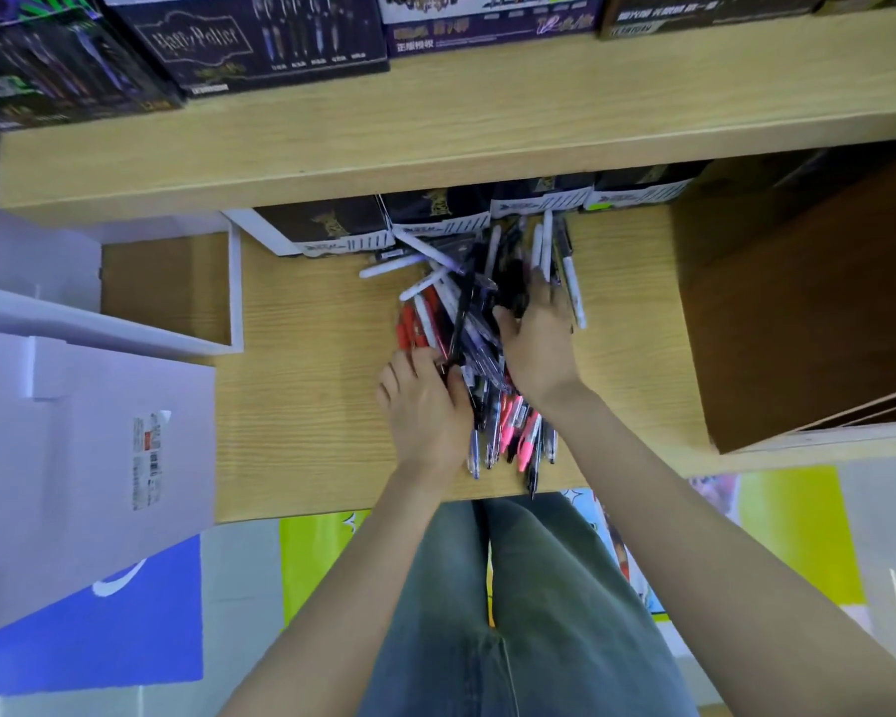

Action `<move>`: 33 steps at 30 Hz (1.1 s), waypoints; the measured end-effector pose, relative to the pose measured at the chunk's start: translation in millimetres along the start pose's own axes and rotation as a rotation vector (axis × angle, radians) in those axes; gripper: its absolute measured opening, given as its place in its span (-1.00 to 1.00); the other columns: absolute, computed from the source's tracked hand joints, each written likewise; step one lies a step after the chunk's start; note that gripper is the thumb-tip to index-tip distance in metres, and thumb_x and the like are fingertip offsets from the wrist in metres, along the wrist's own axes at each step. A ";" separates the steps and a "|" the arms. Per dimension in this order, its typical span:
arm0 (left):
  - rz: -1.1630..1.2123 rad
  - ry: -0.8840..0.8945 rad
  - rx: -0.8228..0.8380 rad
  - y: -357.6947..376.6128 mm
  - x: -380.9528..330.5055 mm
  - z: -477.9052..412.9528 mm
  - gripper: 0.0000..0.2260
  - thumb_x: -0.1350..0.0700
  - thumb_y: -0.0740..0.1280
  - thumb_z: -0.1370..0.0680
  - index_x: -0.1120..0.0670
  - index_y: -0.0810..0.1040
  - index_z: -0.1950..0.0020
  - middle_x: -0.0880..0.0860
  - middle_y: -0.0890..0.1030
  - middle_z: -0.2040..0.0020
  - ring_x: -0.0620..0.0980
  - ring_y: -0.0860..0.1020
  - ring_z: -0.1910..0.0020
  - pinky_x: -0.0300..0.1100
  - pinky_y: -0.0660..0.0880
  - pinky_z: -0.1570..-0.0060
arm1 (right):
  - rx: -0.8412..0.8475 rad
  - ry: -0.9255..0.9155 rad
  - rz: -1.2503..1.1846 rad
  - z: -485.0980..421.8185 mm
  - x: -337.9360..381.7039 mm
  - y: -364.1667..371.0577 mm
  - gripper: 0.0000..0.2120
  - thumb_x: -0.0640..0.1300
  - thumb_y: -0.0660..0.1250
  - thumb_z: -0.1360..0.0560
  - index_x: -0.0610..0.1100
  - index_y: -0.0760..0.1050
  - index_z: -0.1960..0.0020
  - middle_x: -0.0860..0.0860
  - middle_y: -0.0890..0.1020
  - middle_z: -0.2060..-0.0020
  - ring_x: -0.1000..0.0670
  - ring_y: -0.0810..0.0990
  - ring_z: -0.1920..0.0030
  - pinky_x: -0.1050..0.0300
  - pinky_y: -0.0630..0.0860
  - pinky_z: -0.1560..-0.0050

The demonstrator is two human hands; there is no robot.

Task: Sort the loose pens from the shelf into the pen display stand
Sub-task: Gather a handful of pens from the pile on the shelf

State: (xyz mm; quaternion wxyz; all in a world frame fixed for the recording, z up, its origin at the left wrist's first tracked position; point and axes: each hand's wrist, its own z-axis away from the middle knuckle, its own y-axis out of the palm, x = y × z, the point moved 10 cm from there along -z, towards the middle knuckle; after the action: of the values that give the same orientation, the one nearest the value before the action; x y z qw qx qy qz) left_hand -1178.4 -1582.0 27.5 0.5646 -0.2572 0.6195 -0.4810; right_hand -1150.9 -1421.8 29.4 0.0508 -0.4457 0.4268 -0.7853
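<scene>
The loose pens point(466, 323) lie in a tangled heap in the middle of the pale wood-grain shelf point(306, 406), slim plastic barrels crossing at all angles: white ones at the far left, red ones point(409, 328) on the left, pink ones point(510, 426) at the near edge, black and clear ones between. The left hand point(428, 411) rests palm down on the heap's near left side, fingers point(399, 370) straight and slightly spread, touching the red pens. The right hand point(536, 344) reaches into the far right of the heap, fingers bent over dark pens; blur hides whether it grips them. Just beyond stands a row of dark cardboard boxes point(327, 225) with white fronts. A white-walled tray point(236, 292) sits left, a brown box point(797, 313) right.
</scene>
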 end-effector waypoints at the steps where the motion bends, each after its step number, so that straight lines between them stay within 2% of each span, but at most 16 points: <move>1: 0.022 0.022 -0.023 -7.3 0.3 -7.4 -0.81 0.12 0.20 -0.51 0.17 0.49 -0.05 0.16 0.49 0.00 0.17 0.43 -0.03 -0.10 0.22 -0.05 | -0.039 -0.020 -0.006 -0.1 0.5 -6.8 -0.48 -0.19 0.18 -0.59 -0.31 0.08 -0.46 -0.26 0.30 -0.33 -0.19 0.22 -0.36 0.09 0.15 -0.35; 4: 0.013 0.110 -0.016 -23.3 1.8 -47.8 -0.77 0.19 0.18 -0.57 0.20 0.46 -0.20 0.16 0.46 -0.20 0.12 0.40 -0.24 -0.08 0.21 -0.28 | -0.116 -0.029 -0.035 -7.3 -15.2 -30.5 -0.48 -0.16 0.13 -0.60 -0.29 0.04 -0.48 -0.22 0.22 -0.43 -0.16 0.12 -0.45 0.02 0.06 -0.47; 6: -0.066 0.158 0.045 -22.3 2.2 -78.7 -0.68 0.13 0.10 -0.61 0.21 0.38 -0.32 0.17 0.40 -0.31 0.11 0.32 -0.35 -0.01 0.16 -0.41 | -0.056 0.055 -0.007 -16.7 -40.5 -32.9 -0.45 -0.07 0.06 -0.63 -0.23 -0.06 -0.51 -0.14 0.07 -0.50 -0.09 -0.03 -0.50 0.05 -0.08 -0.50; 8: -0.130 0.120 0.161 -10.4 9.2 -99.6 -0.60 0.02 0.04 -0.64 0.19 0.26 -0.42 0.18 0.31 -0.39 0.14 0.25 -0.41 0.02 0.10 -0.45 | 0.037 0.123 0.014 -19.6 -59.3 -23.2 -0.44 0.00 0.01 -0.63 -0.20 -0.12 -0.52 -0.10 -0.02 -0.52 -0.04 -0.11 -0.51 0.09 -0.15 -0.49; 10: -0.167 0.039 0.268 3.1 16.3 -105.6 -0.52 -0.08 -0.02 -0.64 0.17 0.18 -0.47 0.19 0.21 -0.43 0.17 0.18 -0.43 0.06 0.11 -0.42 | 0.080 0.113 -0.030 -16.5 -57.9 -9.9 -0.43 0.01 0.01 -0.63 -0.18 -0.12 -0.52 -0.07 -0.03 -0.52 -0.02 -0.13 -0.51 0.13 -0.16 -0.48; 13: -0.097 -0.017 0.307 14.1 4.4 -94.2 -0.47 -0.15 -0.02 -0.63 0.20 0.21 -0.43 0.23 0.18 -0.38 0.19 0.17 -0.39 0.06 0.14 -0.38 | 0.108 0.091 -0.173 -10.3 -41.3 11.8 -0.41 0.01 0.04 -0.62 -0.16 -0.13 -0.53 -0.04 -0.03 -0.52 0.02 -0.09 -0.51 0.23 -0.13 -0.44; 17: 0.016 -0.013 0.310 26.3 -18.3 -73.6 -0.51 -0.14 0.10 -0.60 0.17 0.26 -0.39 0.21 0.22 -0.30 0.17 0.20 -0.33 -0.03 0.11 -0.35 | 0.109 0.087 -0.225 -10.9 -27.8 20.7 -0.39 -0.03 0.09 -0.62 -0.20 -0.12 -0.52 -0.07 -0.04 -0.52 0.01 -0.07 -0.51 0.31 -0.13 -0.38; 21: 0.094 -0.034 0.317 19.2 -15.5 -66.0 -0.42 -0.15 0.21 -0.56 0.11 0.19 -0.47 0.17 0.23 -0.35 0.14 0.18 -0.38 0.00 0.11 -0.38 | 0.085 0.042 -0.236 -8.3 -30.5 -1.6 -0.44 -0.08 0.15 -0.60 -0.21 0.02 -0.50 -0.11 0.15 -0.48 -0.05 0.10 -0.48 0.12 0.01 -0.47; 23: 0.026 -0.061 0.253 4.5 -2.4 -56.6 -0.37 -0.17 0.21 -0.54 0.13 0.15 -0.50 0.17 0.24 -0.38 0.14 0.18 -0.39 0.04 0.11 -0.38 | -0.031 0.049 -0.153 4.2 -36.4 -27.1 -0.46 -0.07 0.19 -0.58 -0.24 0.11 -0.46 -0.16 0.23 -0.41 -0.11 0.17 -0.43 0.15 0.09 -0.42; 25: -0.017 -0.146 0.234 -3.0 16.2 -39.0 -0.34 -0.18 0.22 -0.54 0.14 0.11 -0.50 0.18 0.23 -0.40 0.16 0.18 -0.40 0.09 0.13 -0.37 | -0.085 0.077 -0.003 23.1 -45.9 -40.2 -0.43 0.03 0.22 -0.56 -0.24 0.16 -0.44 -0.19 0.29 -0.34 -0.15 0.22 -0.37 0.01 0.17 -0.36; 27: -0.049 -0.223 0.264 -0.9 32.3 -20.1 -0.32 -0.19 0.22 -0.53 0.15 0.10 -0.50 0.19 0.23 -0.39 0.17 0.19 -0.38 0.12 0.18 -0.33 | -0.005 0.125 0.137 42.4 -60.1 -33.3 -0.31 0.19 0.21 -0.50 -0.22 0.14 -0.44 -0.20 0.28 -0.34 -0.17 0.21 -0.36 -0.11 0.19 -0.35; 29: -0.084 -0.238 0.282 4.3 40.1 -7.3 -0.33 -0.16 0.23 -0.54 0.17 0.11 -0.50 0.20 0.24 -0.36 0.18 0.21 -0.35 0.09 0.20 -0.30 | 0.079 0.122 0.272 58.3 -71.4 -21.8 -0.19 0.29 0.21 -0.44 -0.25 0.12 -0.44 -0.21 0.27 -0.35 -0.20 0.22 -0.36 -0.13 0.18 -0.35; 31: -0.078 -0.216 0.269 6.4 40.9 -1.8 -0.37 -0.08 0.27 -0.55 0.20 0.14 -0.48 0.21 0.27 -0.33 0.18 0.23 -0.31 0.00 0.17 -0.29 | 0.093 0.057 0.346 67.5 -75.2 -15.0 -0.16 0.28 0.22 -0.41 -0.34 0.18 -0.41 -0.27 0.30 -0.32 -0.24 0.27 -0.32 -0.11 0.21 -0.34; 33: -0.063 -0.201 0.259 7.0 40.2 1.1 -0.40 -0.03 0.29 -0.55 0.23 0.18 -0.46 0.23 0.30 -0.30 0.19 0.25 -0.27 -0.08 0.14 -0.26 | 0.076 0.013 0.298 72.9 -78.0 -11.8 -0.23 0.20 0.22 -0.42 -0.39 0.26 -0.36 -0.29 0.36 -0.26 -0.26 0.33 -0.25 -0.10 0.27 -0.31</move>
State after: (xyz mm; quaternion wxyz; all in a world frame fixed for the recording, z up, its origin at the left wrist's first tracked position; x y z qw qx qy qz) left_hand -1185.0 -1614.2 3.2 0.6366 -0.2483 0.4843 -0.5463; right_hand -1046.5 -1424.0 4.0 0.1811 -0.3701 0.4585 -0.7874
